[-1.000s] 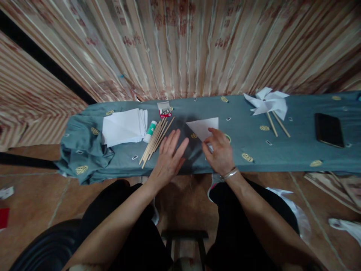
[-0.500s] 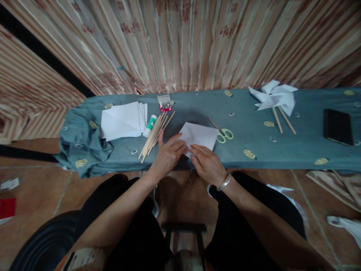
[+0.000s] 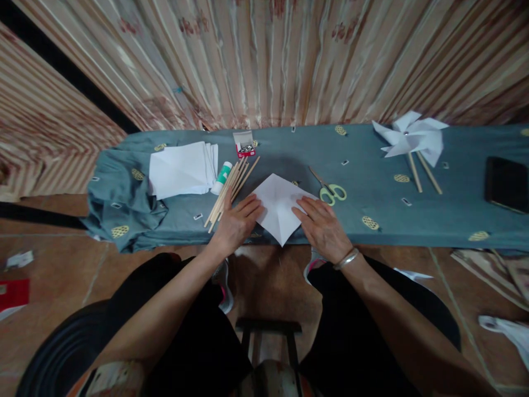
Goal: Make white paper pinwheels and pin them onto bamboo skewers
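A white paper square (image 3: 278,207) with crease lines lies like a diamond on the cloth, its near corner jutting past the table's front edge. My left hand (image 3: 238,221) rests on its left corner, fingers stretched out. On the right corner my right hand (image 3: 323,225) lies flat, with a bracelet at the wrist. Scissors with pale green handles (image 3: 332,193) are just beyond the right hand. Several wooden sticks (image 3: 231,190) lie beside the left hand, next to a green and white glue stick (image 3: 222,177).
A stack of white paper (image 3: 182,170) is at the left, and a small red box of metal pins (image 3: 245,148) stands at the back. Paper pinwheels (image 3: 411,138) on sticks lie at the right, near a black phone-like object (image 3: 506,183). The blue-green cloth (image 3: 463,220) covers the narrow table.
My hands have moved apart from the paper's near corner to its two sides. The paper now lies opened out as a diamond. The view has shifted slightly.
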`<state>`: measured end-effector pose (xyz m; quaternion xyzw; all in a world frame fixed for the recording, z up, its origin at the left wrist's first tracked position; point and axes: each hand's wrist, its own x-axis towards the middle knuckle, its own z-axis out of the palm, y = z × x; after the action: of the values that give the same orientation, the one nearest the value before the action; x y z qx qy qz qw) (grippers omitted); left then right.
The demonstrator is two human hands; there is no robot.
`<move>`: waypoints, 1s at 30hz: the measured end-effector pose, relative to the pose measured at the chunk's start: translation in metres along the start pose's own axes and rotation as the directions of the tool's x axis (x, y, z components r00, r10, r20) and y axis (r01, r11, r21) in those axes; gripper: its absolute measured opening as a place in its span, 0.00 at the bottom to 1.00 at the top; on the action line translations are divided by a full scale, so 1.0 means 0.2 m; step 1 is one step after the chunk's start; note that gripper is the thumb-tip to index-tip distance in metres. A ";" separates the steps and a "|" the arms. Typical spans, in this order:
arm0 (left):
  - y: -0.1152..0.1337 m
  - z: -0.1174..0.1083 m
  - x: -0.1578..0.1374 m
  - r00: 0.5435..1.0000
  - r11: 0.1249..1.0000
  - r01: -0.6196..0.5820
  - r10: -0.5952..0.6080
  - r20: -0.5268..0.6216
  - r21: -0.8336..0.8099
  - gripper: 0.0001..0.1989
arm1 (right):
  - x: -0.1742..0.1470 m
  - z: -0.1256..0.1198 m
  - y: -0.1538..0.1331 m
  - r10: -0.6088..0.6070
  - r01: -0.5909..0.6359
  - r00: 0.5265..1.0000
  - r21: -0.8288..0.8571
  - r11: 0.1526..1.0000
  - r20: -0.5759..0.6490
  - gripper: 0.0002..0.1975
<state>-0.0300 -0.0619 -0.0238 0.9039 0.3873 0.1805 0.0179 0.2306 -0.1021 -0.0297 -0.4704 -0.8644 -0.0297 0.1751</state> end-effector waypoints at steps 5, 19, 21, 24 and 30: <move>0.00 0.01 -0.03 1.000 0.998 -0.013 0.013 0.012 -0.066 0.13 | 0.00 0.03 0.00 -0.008 0.021 0.998 0.183 0.983 -0.069 0.14; -0.04 -0.08 -0.06 0.984 0.957 0.157 -0.129 0.125 -0.245 0.14 | 0.12 -0.05 0.04 0.296 -0.395 0.914 0.449 0.802 0.276 0.23; -0.04 -0.09 -0.07 0.982 0.959 0.163 -0.135 0.132 -0.232 0.13 | 0.12 -0.06 0.04 0.296 -0.411 0.905 0.447 0.794 0.307 0.24; -0.05 -0.10 -0.08 0.970 0.950 0.225 -0.198 0.140 -0.218 0.12 | 0.13 -0.05 0.03 0.339 -0.439 0.894 0.423 0.792 0.293 0.24; -0.01 -0.13 -0.06 0.965 0.965 0.255 -0.249 0.085 -0.068 0.13 | 0.18 -0.03 0.02 0.415 -0.480 0.877 0.390 0.786 0.243 0.13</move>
<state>-0.0484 -0.0726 -0.0034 0.8521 0.4908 0.1574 0.0907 0.2171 -0.0720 -0.0129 -0.6113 -0.7220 0.2421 0.2153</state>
